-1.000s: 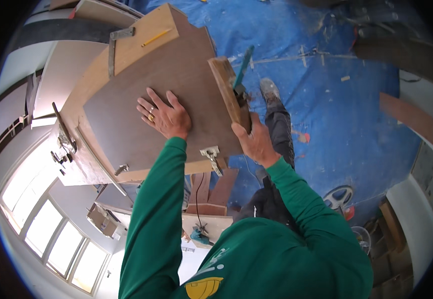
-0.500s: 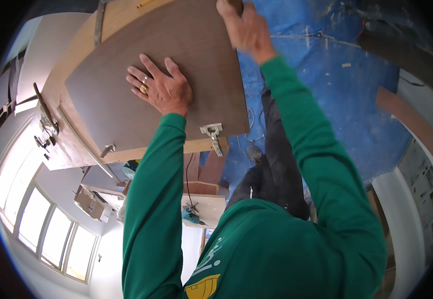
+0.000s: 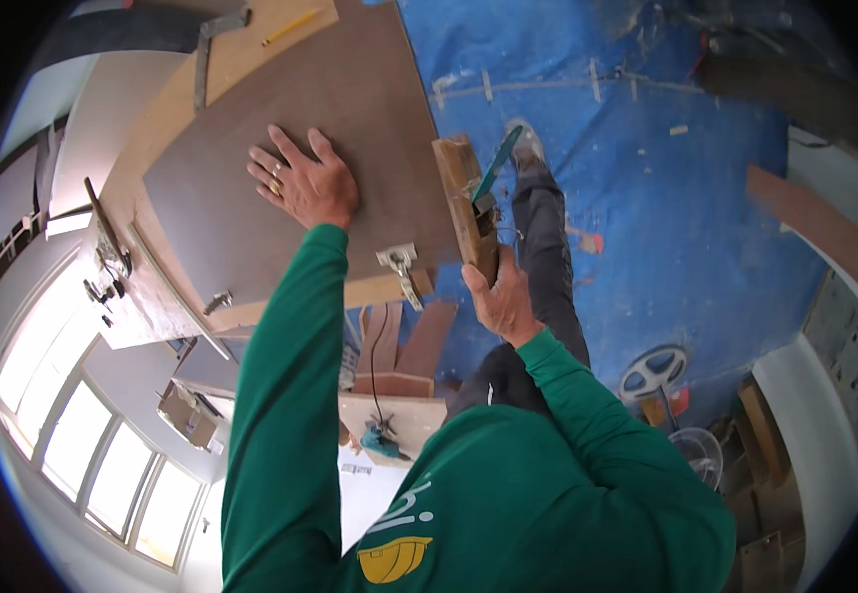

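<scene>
A brown cabinet door panel (image 3: 380, 119) lies flat on the wooden bench (image 3: 174, 128). My left hand (image 3: 308, 188) rests on the panel with fingers spread, a ring on one finger. My right hand (image 3: 504, 298) grips the near end of a wooden hand plane (image 3: 457, 188), held on edge along the panel's right side. From the plane's middle sticks up a teal strip (image 3: 500, 163). Whether the plane touches the panel edge, I cannot tell. Two metal hinges are fixed along the panel's near edge, a larger hinge (image 3: 399, 262) and a smaller hinge (image 3: 218, 302).
A square (image 3: 203, 74) and a yellow pencil (image 3: 289, 29) lie at the bench's far end. Blue sheeting (image 3: 666, 217) covers the floor to the right. Below the bench sits a corded teal power tool (image 3: 382, 441). A clear bucket (image 3: 698, 457) stands at lower right.
My right hand has come back toward me from the panel's far right corner, bringing the hand plane into full view. My left hand stays flat on the panel.
</scene>
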